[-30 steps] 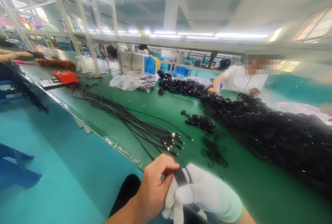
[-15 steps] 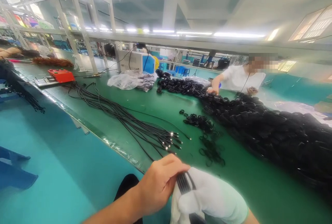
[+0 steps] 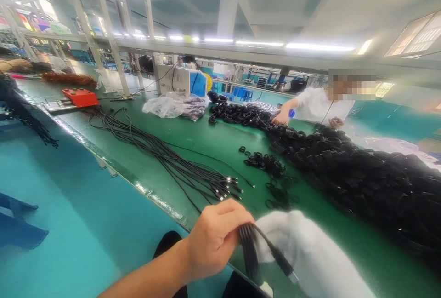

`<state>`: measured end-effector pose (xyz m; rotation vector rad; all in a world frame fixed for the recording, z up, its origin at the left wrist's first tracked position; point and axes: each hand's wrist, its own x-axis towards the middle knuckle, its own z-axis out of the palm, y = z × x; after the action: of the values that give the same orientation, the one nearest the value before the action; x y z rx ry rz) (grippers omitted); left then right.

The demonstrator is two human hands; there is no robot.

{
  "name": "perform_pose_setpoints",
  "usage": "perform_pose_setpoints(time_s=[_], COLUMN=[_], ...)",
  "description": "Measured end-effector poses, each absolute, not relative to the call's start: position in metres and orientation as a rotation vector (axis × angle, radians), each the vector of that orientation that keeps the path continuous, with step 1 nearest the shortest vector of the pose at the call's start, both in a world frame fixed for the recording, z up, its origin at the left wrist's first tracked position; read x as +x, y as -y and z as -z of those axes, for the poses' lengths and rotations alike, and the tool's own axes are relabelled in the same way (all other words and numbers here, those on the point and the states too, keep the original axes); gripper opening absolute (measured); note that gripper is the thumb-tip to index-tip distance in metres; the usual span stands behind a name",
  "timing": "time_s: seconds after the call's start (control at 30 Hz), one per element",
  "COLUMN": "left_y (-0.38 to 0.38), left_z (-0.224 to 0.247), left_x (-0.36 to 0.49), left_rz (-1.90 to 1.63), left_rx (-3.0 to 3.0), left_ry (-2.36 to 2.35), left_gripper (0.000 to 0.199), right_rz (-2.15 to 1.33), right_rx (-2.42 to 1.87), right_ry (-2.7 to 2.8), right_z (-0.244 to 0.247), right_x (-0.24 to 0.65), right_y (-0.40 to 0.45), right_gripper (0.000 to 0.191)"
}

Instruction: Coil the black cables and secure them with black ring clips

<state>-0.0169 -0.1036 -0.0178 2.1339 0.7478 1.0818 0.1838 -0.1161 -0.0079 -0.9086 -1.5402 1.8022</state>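
Observation:
My bare left hand (image 3: 215, 238) is closed on a folded bundle of black cable (image 3: 248, 249) at the lower middle. One end of that cable sticks out to the lower right and has a metal plug. Just right of it is my right hand (image 3: 306, 247) in a white glove, smeared by motion, so its fingers cannot be made out. Past the glove lies a small heap of black bands (image 3: 268, 163), with looser ones (image 3: 277, 192) nearer to me. A spread of straight black cables (image 3: 155, 151) with metal plugs lies left of the bands.
A large pile of bundled black cables (image 3: 361, 174) covers the right of the green table (image 3: 206, 146). Across it, a co-worker in white (image 3: 313, 102) has a hand on the pile. Farther left are plastic bags (image 3: 175, 105), a red device (image 3: 80, 98) and metal posts (image 3: 113, 54).
The gloved right hand has come off the cable bundle and moved right, over the table. More of the bundle and its plug now shows. My left hand has kept its grip almost in place.

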Motion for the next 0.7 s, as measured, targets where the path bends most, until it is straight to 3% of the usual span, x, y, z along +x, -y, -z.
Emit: perform_pose_setpoints(time_s=[0.1,0.2,0.4,0.57,0.7], left_y=[0.098,0.092,0.087,0.078,0.069], left_z=[0.021,0.024,0.017,0.011,0.013], left_x=[-0.017,-0.015,-0.013,-0.011,-0.008], left_rz=[-1.045,-1.019,-0.969,-0.924,-0.810], left_rx=[2.141,2.150,2.137,1.980,1.730], left_ry=[-0.813,-0.863,-0.922,-1.079,-1.118], left_gripper=[0.027,0.031,0.034,0.027,0.021], right_rz=[-1.558,-1.470,-1.603,-1.974,-2.157], right_rx=[-1.019,-1.118,-0.895,-0.695,-0.525], right_ry=[1.417,1.618,1.768,1.373,1.178], right_z=[0.009,0.006,0.010,0.028,0.038], right_x=[0.196,0.187,0.155,0.152,0.157], right_y=[0.111,0.108,0.090,0.080,0.075], right_gripper=[0.058,0.065,0.041,0.046,0.040])
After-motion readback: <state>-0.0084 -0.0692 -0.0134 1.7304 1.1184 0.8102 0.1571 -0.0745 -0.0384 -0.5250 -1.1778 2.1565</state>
